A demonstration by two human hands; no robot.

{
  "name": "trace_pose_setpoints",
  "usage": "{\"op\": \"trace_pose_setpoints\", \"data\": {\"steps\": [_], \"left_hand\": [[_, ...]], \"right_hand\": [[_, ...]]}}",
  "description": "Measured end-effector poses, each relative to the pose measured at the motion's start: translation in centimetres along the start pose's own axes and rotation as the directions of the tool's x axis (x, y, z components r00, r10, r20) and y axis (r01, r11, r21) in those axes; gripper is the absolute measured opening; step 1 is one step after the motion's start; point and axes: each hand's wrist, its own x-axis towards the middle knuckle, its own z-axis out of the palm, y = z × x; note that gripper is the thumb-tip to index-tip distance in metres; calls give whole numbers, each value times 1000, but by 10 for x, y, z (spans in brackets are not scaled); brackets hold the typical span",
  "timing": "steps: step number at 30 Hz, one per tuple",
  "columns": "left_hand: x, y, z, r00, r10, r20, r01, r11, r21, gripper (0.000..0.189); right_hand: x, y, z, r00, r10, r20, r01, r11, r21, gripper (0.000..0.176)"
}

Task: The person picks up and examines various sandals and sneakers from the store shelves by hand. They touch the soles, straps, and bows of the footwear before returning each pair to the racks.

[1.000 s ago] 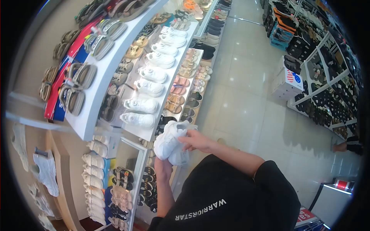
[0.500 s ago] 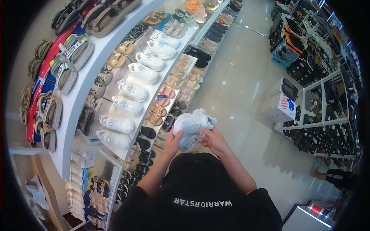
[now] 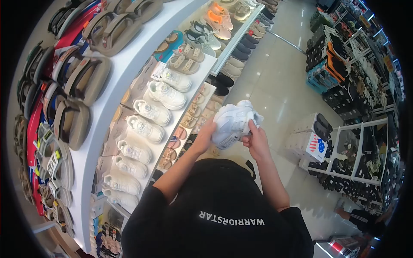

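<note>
White sneaker (image 3: pixel 234 122) in curled fingers (image 3: pixel 248 137)

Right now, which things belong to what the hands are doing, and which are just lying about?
In hand: shoe, held by left hand and right hand.
Lying about: shelf sneakers, sandals, flag box, floor racks.

Curved white shelves (image 3: pixel 127 66) flank a glossy tiled floor (image 3: pixel 275 86).
</note>
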Motion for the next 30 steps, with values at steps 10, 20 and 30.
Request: {"op": "trace_pose_setpoints", "data": {"steps": [10, 20, 30], "left_hand": [[213, 90, -104, 822, 343, -456, 184, 597, 781, 74], [333, 87, -126, 661, 143, -736, 741, 27, 671, 67], [317, 148, -41, 607, 128, -784, 732, 294, 615, 40]], "right_hand": [[166, -84, 18, 979, 79, 188, -67, 996, -66, 27], [335, -216, 47, 885, 217, 412, -61, 931, -361, 25], [438, -271, 59, 763, 362, 535, 52, 791, -610, 31]]}}
